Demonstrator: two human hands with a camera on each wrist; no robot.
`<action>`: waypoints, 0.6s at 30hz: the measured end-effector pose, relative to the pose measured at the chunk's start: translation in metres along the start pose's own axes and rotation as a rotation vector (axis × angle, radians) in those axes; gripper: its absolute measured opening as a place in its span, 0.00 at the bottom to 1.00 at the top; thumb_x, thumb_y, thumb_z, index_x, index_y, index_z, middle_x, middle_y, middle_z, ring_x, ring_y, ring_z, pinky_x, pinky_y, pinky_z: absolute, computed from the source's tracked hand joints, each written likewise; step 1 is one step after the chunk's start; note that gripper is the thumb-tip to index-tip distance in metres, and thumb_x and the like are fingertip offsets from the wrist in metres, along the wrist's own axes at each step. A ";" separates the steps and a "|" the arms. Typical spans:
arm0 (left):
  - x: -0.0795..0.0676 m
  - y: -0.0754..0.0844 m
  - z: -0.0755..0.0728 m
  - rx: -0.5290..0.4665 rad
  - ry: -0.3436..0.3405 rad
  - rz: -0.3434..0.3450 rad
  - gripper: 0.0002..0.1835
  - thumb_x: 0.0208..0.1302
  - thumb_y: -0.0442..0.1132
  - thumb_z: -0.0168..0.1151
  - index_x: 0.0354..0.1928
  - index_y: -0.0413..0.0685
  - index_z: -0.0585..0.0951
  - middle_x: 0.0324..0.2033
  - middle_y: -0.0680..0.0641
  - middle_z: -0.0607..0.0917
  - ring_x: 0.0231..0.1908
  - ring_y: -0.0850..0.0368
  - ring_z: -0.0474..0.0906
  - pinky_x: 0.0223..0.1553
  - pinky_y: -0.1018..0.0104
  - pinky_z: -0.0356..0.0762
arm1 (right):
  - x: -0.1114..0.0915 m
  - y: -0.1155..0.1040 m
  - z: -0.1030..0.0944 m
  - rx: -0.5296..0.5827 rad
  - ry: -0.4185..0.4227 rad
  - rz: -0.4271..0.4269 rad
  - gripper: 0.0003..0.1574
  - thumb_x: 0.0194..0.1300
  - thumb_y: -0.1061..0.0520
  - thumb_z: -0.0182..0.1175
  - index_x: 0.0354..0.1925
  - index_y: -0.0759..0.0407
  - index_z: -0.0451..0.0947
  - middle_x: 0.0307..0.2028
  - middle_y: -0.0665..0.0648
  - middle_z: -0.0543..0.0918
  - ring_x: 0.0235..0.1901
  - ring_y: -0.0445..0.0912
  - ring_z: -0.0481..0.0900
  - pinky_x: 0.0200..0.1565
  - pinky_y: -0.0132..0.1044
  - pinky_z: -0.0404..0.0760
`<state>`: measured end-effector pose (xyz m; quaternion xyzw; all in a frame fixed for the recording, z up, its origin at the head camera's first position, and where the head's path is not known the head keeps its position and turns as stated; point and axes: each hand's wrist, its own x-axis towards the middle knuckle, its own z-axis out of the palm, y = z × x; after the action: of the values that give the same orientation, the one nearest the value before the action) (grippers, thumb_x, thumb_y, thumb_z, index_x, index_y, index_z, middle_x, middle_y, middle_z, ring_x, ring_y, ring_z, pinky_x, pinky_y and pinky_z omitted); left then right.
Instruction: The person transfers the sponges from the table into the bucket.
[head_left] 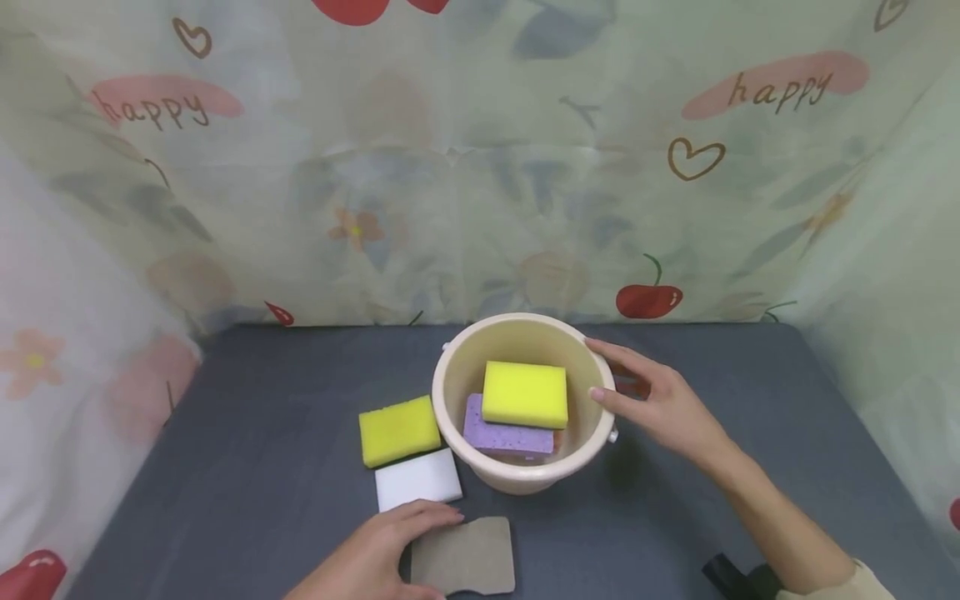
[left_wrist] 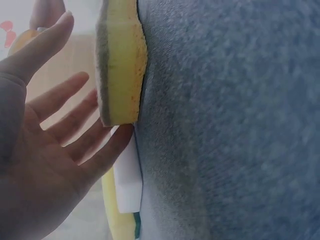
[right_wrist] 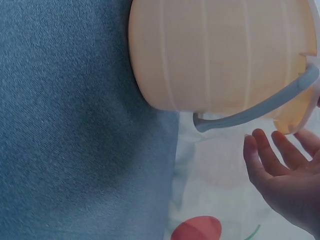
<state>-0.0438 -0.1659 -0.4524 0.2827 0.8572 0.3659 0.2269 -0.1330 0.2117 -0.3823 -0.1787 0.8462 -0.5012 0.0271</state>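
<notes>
A cream bucket point(head_left: 457, 354) stands on the table, holding a yellow sponge point(head_left: 525, 395) on top of a purple sponge point(head_left: 507, 435). My right hand point(head_left: 660, 406) is at its right rim, thumb over the edge and the other fingers outside, seen below the rim in the right wrist view. In front of the bucket lies a sponge with a grey-beige top point(head_left: 465, 557) and yellow foam point(left_wrist: 121, 65) beneath. Around its left side my left hand point(head_left: 375, 550) is spread, fingertips at its far corner and thumb at the near one.
Left of the bucket another yellow sponge point(head_left: 400, 431) lies beside a white sponge point(head_left: 418, 481). The bucket's grey handle point(right_wrist: 250, 112) hangs down its side. A patterned curtain point(head_left: 450, 208) encloses the dark grey table point(head_left: 262, 500). A black object point(head_left: 731, 577) is near the right forearm.
</notes>
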 end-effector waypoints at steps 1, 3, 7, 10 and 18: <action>0.000 0.000 0.001 0.018 0.000 0.007 0.36 0.54 0.57 0.75 0.65 0.63 0.75 0.60 0.60 0.76 0.60 0.62 0.71 0.58 0.61 0.75 | 0.000 0.001 0.001 0.025 -0.006 0.011 0.39 0.67 0.56 0.66 0.73 0.44 0.66 0.68 0.52 0.70 0.59 0.53 0.77 0.50 0.34 0.82; 0.001 0.000 0.002 0.047 0.001 0.022 0.35 0.54 0.55 0.75 0.65 0.63 0.75 0.60 0.60 0.76 0.60 0.61 0.72 0.58 0.61 0.76 | 0.000 0.001 0.002 0.080 -0.015 0.037 0.39 0.67 0.56 0.65 0.73 0.43 0.65 0.69 0.52 0.69 0.60 0.53 0.77 0.48 0.34 0.83; 0.003 0.001 0.005 0.088 0.000 0.029 0.35 0.54 0.54 0.76 0.65 0.63 0.75 0.59 0.60 0.77 0.59 0.61 0.72 0.57 0.62 0.76 | -0.001 0.002 0.005 0.131 -0.017 0.074 0.40 0.68 0.56 0.65 0.74 0.40 0.63 0.70 0.51 0.68 0.63 0.53 0.74 0.49 0.33 0.82; 0.006 0.002 0.006 0.097 -0.011 0.013 0.36 0.52 0.54 0.77 0.65 0.63 0.75 0.59 0.60 0.77 0.59 0.61 0.72 0.56 0.63 0.76 | -0.002 0.004 0.007 0.137 -0.007 0.077 0.41 0.69 0.56 0.64 0.74 0.40 0.62 0.71 0.51 0.67 0.63 0.53 0.74 0.50 0.31 0.81; 0.009 0.001 0.010 0.128 -0.009 0.022 0.39 0.49 0.50 0.80 0.65 0.62 0.75 0.59 0.61 0.77 0.58 0.62 0.72 0.56 0.64 0.76 | -0.004 0.009 0.011 0.174 0.009 0.079 0.39 0.70 0.57 0.62 0.75 0.41 0.61 0.71 0.54 0.67 0.64 0.53 0.73 0.51 0.30 0.80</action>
<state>-0.0445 -0.1543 -0.4591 0.3076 0.8746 0.3116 0.2082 -0.1292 0.2078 -0.3955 -0.1401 0.8060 -0.5721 0.0583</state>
